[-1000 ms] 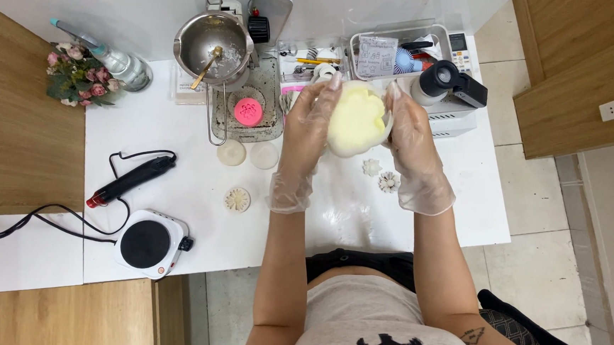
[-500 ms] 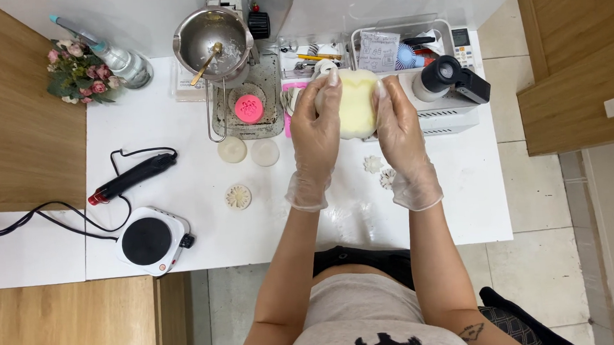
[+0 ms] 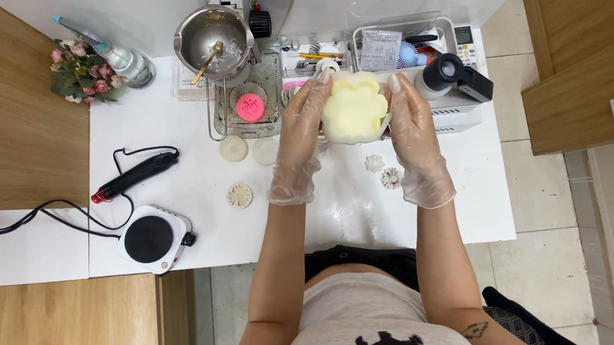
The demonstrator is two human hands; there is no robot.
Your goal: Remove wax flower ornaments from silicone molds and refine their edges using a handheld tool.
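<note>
Both: left hand (image 3: 303, 126), right hand (image 3: 412, 125) clamped on one yellow flower mould (image 3: 354, 110).

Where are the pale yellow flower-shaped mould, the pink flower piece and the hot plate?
pale yellow flower-shaped mould (image 3: 354, 110), head view, centre of its face
pink flower piece (image 3: 248, 107), head view, its top
hot plate (image 3: 147, 239), head view, black disc

A pale yellow flower-shaped mould (image 3: 355, 110) (scalloped edge, soft-looking) sits held up between both hands, its broad face upward, above the counter (image 3: 176, 131).
</note>
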